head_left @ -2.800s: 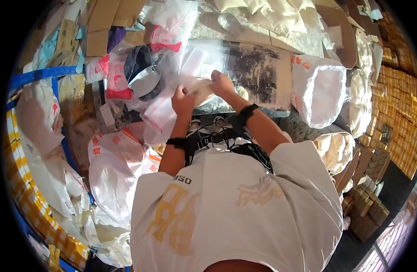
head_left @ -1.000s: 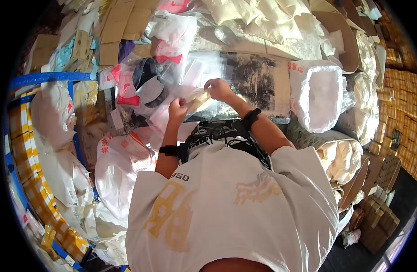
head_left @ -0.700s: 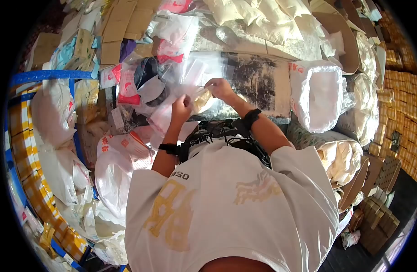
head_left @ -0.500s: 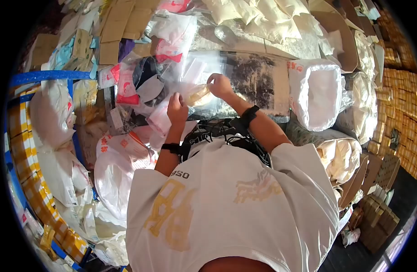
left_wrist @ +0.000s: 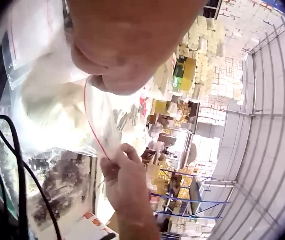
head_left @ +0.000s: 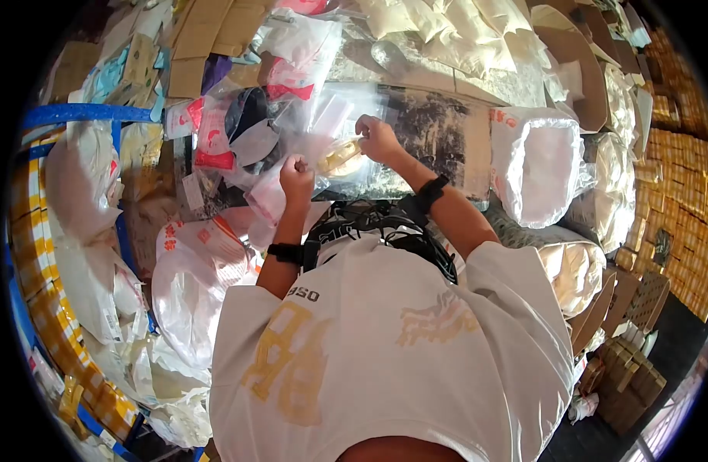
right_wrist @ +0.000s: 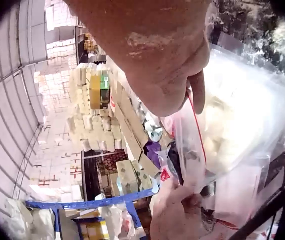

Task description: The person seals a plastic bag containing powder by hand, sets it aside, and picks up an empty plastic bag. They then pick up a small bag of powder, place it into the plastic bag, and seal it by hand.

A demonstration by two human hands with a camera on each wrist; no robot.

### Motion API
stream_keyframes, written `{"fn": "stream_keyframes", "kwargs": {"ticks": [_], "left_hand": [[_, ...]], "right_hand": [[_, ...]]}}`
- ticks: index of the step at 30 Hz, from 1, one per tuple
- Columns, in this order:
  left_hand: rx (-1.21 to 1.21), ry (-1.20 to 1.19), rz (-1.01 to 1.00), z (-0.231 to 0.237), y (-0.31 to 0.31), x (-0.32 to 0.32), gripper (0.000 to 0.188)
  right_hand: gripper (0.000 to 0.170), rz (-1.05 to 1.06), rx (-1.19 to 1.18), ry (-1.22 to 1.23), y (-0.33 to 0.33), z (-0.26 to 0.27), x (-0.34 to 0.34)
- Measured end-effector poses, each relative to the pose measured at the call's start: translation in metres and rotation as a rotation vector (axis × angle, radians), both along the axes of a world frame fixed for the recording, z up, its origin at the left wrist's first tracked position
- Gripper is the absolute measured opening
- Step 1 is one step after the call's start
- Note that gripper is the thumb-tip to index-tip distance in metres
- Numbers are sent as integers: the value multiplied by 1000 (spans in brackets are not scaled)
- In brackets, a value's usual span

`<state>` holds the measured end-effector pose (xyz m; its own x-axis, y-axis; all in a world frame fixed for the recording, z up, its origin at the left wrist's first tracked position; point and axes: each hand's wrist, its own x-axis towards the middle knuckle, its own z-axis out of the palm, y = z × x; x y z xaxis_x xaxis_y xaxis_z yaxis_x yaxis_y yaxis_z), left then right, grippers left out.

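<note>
A clear zip bag with a red line along its mouth and pale yellowish contents [head_left: 340,159] is stretched between the two hands. The left hand [head_left: 297,179] pinches one end of the bag's mouth; in the left wrist view the left hand [left_wrist: 127,45] fills the top, its fingertips at the red line. At the opposite end the right hand [head_left: 379,140] pinches the mouth, seen also in the left wrist view as the far hand [left_wrist: 127,182]. In the right wrist view the bag [right_wrist: 222,125] hangs beside the right hand [right_wrist: 152,55], its contents away from the red line.
The dark, powder-dusted surface [head_left: 439,138] extends to the right, with a white-lined open sack [head_left: 540,165] at its end. Filled pale bags [head_left: 454,31] lie along the back beside a scoop [head_left: 386,55]. Red-and-white packets [head_left: 214,146] and a blue rail [head_left: 84,115] are at left.
The bag is turned and spread so that its pale contents show below the hands' line. The left hand has shifted slightly left and its grip has moved along the mouth.
</note>
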<state>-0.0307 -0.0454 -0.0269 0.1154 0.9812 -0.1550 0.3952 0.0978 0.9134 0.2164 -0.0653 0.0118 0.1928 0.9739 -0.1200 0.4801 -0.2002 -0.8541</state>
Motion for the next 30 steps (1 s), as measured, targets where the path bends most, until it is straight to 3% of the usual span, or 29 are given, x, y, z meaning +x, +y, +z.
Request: {"fn": "stream_keyframes", "kwargs": {"ticks": [1,4,5,8,10,12,18,21,26,30], "left_hand": [[134,101,-40,17,2,5,22],[708,307,-359,66,-9,18,30],[692,427,-505,68,-13,14,34],[755,638,-478,37,-19,3,27],[636,593,-503,26,-16,-3,20],[485,582,-515,18,-14,-9,17],[640,291,-551,40,0,-7,10],[563,199,-536,44,3,-5,8],[580,302,-667,39,0,-17,11],[694,433,-840,36,10,-24,20]], "right_hand": [[16,-14,82,5,1,-6,0],[16,-52,-3,67,4,-12,0],[15,-75,-69,155,4,-10,1],[14,-116,-198,332,6,9,1],[12,-116,-191,324,7,10,3],[10,-3,-117,203,9,5,7],[9,392,144,-141,11,15,22],[10,598,142,-298,1,40,28],[17,707,193,-731,-5,32,39],[17,849,166,-771,11,22,47]]}}
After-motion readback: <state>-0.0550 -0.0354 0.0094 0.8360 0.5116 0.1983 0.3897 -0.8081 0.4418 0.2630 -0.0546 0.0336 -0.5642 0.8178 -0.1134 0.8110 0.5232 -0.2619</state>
